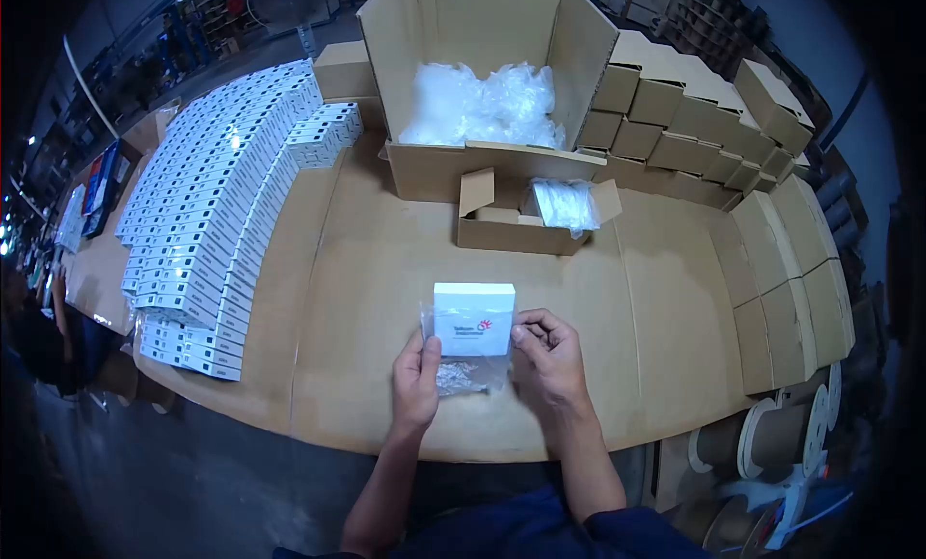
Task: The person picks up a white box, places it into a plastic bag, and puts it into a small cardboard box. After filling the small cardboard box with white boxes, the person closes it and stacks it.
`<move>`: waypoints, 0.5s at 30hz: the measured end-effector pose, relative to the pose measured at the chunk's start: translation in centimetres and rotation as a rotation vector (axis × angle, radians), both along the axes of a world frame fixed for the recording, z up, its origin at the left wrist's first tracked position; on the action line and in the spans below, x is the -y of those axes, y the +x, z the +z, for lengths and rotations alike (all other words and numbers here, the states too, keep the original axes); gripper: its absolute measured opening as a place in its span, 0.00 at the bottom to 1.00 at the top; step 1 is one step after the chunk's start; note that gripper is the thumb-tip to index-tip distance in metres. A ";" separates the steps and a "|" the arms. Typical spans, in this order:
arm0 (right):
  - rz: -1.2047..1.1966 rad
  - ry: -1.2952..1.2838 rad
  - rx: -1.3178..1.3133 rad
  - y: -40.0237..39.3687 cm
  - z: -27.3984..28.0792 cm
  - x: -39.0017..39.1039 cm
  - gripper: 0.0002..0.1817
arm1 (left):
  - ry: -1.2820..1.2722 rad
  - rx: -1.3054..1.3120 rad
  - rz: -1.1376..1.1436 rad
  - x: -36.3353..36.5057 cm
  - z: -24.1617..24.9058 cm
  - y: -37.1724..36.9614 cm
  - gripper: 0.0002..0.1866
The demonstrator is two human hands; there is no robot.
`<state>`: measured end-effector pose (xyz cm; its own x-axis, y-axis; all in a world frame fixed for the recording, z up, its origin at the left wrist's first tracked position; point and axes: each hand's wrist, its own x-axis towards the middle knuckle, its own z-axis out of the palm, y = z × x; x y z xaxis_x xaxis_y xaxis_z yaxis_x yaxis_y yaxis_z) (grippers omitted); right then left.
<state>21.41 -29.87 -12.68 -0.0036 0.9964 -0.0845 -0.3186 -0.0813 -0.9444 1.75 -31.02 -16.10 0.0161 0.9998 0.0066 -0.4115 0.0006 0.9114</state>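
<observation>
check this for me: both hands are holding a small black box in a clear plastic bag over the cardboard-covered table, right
Not quite: the box is white, not black, with a small red logo on it. The head view shows it. The rest stands: the left hand and right hand hold it in a clear plastic bag over the cardboard-covered table.

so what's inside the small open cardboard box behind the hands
Inside the small open brown cardboard box, a crumpled clear plastic bag shows at its right end. Anything beneath the bag or behind the front wall is hidden.

Left hand [417,381] lower centre of frame, fingers curled, thumb up, pinching. Right hand [546,358] just right of it, fingertips pinched together. Both forearms bare, converging from bottom edge.
</observation>
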 end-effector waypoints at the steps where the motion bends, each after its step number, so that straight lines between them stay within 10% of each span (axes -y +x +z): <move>1: -0.011 0.019 -0.005 0.0 -0.1 -0.1 0.06 | 0.007 -0.010 -0.005 -0.1 0.0 -0.1 0.21; 8: -0.003 0.181 -0.064 0.1 -0.7 -0.4 0.08 | 0.174 -0.280 0.065 -0.6 0.6 -0.5 0.25; 15: 0.106 0.199 -0.256 -0.9 -1.0 -0.4 0.25 | 0.054 0.159 -0.045 -0.2 0.1 -0.1 0.26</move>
